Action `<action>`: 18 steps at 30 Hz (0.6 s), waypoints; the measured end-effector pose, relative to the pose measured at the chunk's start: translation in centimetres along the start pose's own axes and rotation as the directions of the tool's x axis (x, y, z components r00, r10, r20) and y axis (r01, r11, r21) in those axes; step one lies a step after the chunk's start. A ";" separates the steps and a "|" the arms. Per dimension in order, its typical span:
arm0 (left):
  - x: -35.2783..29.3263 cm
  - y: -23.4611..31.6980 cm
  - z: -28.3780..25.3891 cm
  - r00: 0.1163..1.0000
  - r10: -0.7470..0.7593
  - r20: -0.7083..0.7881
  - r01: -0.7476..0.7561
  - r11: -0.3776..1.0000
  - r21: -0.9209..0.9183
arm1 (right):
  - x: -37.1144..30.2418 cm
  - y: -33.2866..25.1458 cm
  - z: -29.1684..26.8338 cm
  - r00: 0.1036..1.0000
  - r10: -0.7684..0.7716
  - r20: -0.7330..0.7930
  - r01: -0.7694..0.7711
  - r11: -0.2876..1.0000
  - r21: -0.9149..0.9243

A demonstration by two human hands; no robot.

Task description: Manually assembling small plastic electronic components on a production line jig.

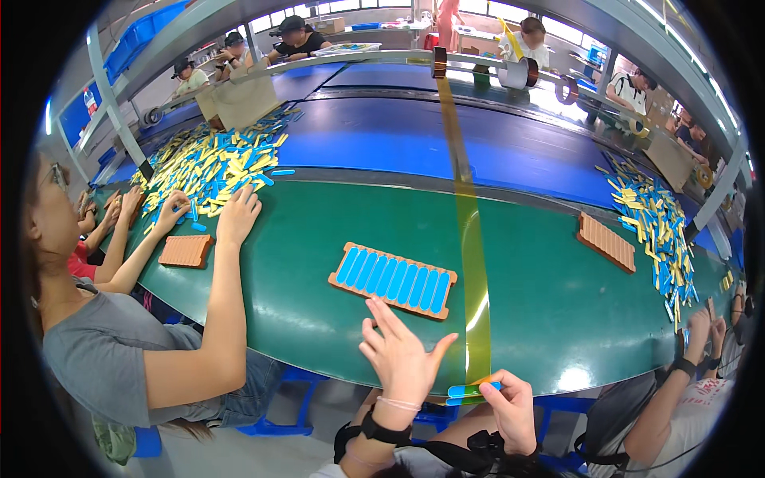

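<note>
My left hand (398, 358) is open, its fingers spread and thumb out, just below a brown grooved tray (451, 279). A row of several blue strips (390, 279) lies side by side in that tray. Lower right, at the table's front edge, my right hand (514, 410) pinches the end of a translucent yellow tape (476, 319). Two blue strips (466, 391) show at this tape end, next to my thumb. From there the tape runs back across the green tabletop (319, 215) to a bar overhead.
Piles of yellow and blue strips lie left (211, 163) and right (649, 215). Other brown trays lie at left (185, 251) and right (607, 241). A co-worker's hand (239, 211) reaches to the left pile. Tape rolls (440, 62) hang on the bar above the blue belt (366, 135).
</note>
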State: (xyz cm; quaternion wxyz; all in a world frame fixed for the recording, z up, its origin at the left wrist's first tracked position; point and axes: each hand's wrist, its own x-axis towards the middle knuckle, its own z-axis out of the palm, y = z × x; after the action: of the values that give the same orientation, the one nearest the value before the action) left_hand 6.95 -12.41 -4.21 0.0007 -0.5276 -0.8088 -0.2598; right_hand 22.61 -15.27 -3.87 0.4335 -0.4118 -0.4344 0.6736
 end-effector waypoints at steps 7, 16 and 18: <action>1.5 2.4 1.4 0.975 -0.191 -0.115 0.200 0.977 0.078 | 0.2 0.5 0.8 0.998 -0.051 0.025 0.052 0.998 -0.029; 0.3 -3.3 0.0 0.985 -0.035 -0.167 0.033 0.999 -0.016 | -0.1 0.3 -0.6 0.998 -0.067 -0.007 0.067 0.998 -0.003; 0.2 -5.1 -0.5 0.977 0.109 -0.182 -0.130 0.986 -0.108 | -0.2 0.3 -0.6 0.998 -0.069 -0.004 0.069 0.998 0.008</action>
State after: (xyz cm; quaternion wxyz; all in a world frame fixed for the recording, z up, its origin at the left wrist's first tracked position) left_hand 2.33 -13.99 -5.87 0.0560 -0.5494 -0.7555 -0.3525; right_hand 23.17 -15.39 -4.27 0.4591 -0.3960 -0.4449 0.6592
